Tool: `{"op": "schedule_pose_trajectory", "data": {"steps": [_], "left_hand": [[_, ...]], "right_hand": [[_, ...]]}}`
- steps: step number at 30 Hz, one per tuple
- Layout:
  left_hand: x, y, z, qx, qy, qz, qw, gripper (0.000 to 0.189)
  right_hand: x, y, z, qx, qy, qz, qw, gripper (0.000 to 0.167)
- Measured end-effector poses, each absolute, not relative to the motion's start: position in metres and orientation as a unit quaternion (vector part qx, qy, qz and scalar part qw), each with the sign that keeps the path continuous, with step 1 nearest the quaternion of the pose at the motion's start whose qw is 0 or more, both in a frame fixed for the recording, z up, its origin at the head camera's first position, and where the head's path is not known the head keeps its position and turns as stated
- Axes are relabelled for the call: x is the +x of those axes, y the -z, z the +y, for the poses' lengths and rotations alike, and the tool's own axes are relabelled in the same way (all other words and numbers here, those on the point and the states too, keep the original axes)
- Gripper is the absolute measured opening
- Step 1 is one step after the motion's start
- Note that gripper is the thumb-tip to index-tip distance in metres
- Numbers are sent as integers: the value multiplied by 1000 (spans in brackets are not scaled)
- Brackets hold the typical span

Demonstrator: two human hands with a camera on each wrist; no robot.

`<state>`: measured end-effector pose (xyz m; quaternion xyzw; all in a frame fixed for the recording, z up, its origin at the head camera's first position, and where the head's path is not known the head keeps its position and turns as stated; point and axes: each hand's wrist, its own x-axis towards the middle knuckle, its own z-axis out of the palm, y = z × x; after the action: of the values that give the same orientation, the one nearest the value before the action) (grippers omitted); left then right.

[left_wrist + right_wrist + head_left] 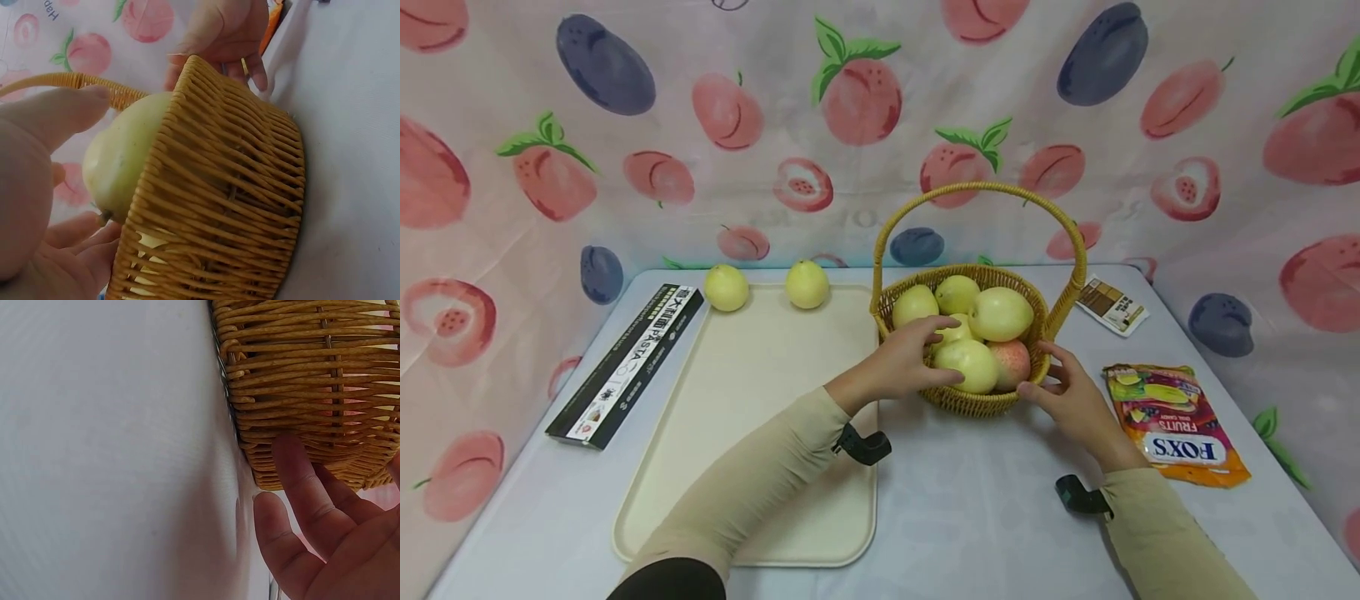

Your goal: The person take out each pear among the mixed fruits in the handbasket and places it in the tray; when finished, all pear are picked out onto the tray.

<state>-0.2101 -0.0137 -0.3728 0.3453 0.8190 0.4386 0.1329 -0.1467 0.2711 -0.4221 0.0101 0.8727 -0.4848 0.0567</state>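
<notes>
A woven basket (973, 404) with a tall arched handle holds several pale yellow-green pears (1000, 313) and one reddish peach (1013, 364). Over its left side reaches my left hand (902, 358), thumb and fingers spread around the front pear (967, 367). In the left wrist view a gap shows between the thumb and that pear (125, 150), whose stem points toward the fingers. My right hand (1075, 404) is at the basket's right side, thumb near the rim. Seen from the right wrist, its fingers (306, 494) lie loosely extended against or close to the outer weave.
Left of the basket lies a cream tray (760, 358), with two more pears (807, 284) at its far edge. A black pasta box (625, 367) lies further left. On the right are a Fox's candy bag (1176, 425) and a small brown-and-white packet (1112, 306).
</notes>
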Motion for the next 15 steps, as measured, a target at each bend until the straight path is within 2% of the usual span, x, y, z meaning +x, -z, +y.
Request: {"op": "schedule_pose_trajectory", "data": {"steps": [15], "left_hand": [[-217, 376, 10, 344, -404, 839, 120, 71]], "right_hand": [[-146, 422, 271, 10, 484, 873, 65, 89]]}}
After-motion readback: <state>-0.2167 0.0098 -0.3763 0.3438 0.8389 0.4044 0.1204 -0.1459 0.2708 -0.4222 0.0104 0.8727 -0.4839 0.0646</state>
